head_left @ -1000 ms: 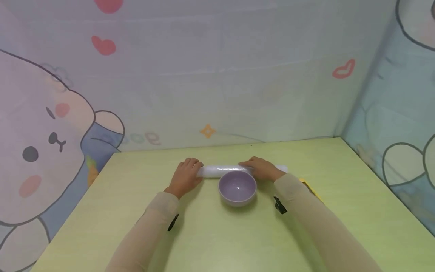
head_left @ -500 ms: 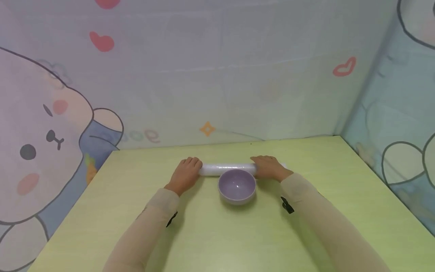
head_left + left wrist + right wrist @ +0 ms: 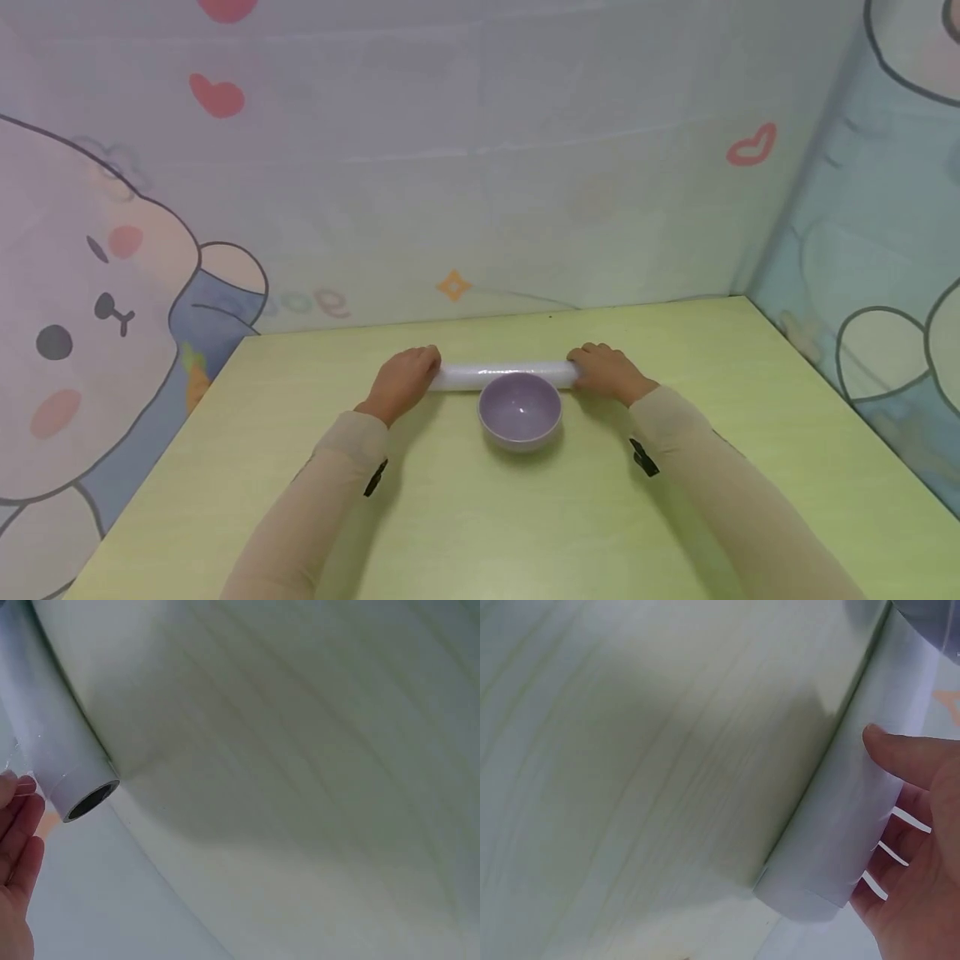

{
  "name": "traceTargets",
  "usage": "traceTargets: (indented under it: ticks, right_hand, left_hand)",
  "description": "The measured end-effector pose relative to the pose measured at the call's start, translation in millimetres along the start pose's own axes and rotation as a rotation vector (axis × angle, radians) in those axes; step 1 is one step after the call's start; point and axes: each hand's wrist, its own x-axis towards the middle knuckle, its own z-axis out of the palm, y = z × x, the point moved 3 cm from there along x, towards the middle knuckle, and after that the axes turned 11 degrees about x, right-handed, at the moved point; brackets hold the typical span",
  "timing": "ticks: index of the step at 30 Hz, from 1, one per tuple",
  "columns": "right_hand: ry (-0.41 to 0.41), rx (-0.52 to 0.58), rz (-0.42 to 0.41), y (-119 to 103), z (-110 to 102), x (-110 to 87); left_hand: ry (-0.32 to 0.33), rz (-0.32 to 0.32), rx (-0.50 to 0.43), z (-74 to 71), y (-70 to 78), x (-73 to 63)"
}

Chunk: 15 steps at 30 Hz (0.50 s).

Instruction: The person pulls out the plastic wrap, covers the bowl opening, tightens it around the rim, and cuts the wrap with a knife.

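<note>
A white, glossy roll of cling film (image 3: pixel 465 377) lies across the table behind a lilac bowl (image 3: pixel 520 408). At the roll's left end is my left hand (image 3: pixel 403 382). In the left wrist view, its thumb and fingertips (image 3: pixel 26 784) pinch a thin clear edge of film beside the roll's hollow end. My right hand (image 3: pixel 609 372) grips the roll near its right end. Its thumb (image 3: pixel 900 750) lies on the near side in the right wrist view, with the fingers curled round the far side. The bowl stands upright between both forearms and hides part of the roll.
The pale yellow-green table (image 3: pixel 480 517) ends at a cloth backdrop (image 3: pixel 600 208) printed with cartoon figures. Two beige sleeves (image 3: pixel 322 492) reach in from the front, each with a black strap piece underneath.
My right hand has slid rightward along the roll to its right end. The left hand's fingers have drawn in at the left end. A yellow-and-black object is now hidden behind the right sleeve.
</note>
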Motion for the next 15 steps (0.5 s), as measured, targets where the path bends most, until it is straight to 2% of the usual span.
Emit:
traceTargets:
  ticks: [3,7,11,15]
  right_hand:
    - [-0.001,-0.004,0.005,1.6,1.0,0.7]
    - [0.010,-0.010,0.007,2.0,1.2,2.3]
    - [0.003,-0.007,0.017,1.1,0.7,2.5]
    - [0.001,-0.019,0.023,0.2,0.8,0.7]
  left_hand:
    - [-0.003,-0.060,-0.098,-1.2,-1.2,2.0]
    - [0.021,-0.097,-0.223,-3.9,-3.1,5.7]
    - [-0.008,-0.145,-0.323,-3.8,-5.2,9.6]
    - [-0.046,-0.220,-0.412,-1.6,-7.4,12.2]
